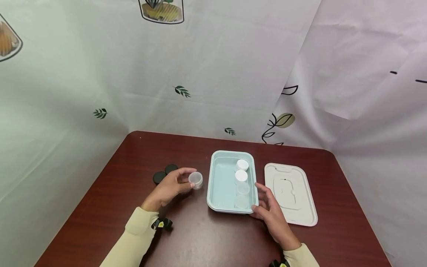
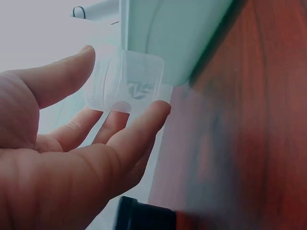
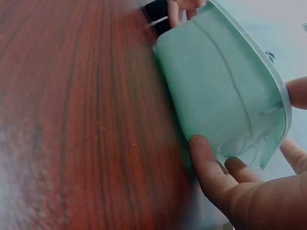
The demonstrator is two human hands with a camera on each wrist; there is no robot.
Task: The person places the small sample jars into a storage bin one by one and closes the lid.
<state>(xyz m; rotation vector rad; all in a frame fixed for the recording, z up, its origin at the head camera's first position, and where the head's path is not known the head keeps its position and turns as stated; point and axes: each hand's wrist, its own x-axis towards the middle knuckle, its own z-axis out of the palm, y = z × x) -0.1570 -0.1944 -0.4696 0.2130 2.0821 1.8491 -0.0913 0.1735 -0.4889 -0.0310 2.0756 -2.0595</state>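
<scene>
Pinching a translucent screw-cap jar [image 1: 195,178] is the left hand [image 1: 171,185], beside the pale-blue tub [image 1: 221,181]; right hand [image 1: 271,213] is gripping the tub's right side; four jars [image 1: 241,176] are standing inside.

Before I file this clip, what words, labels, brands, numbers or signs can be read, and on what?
None can be read.
Black wrist devices: yellow marks, too small to read.
Translucent jar, light blue box, black jars, white lid: no lettering visible.
Curtain: printed drawings, including leaf sprigs; no legible words.
</scene>
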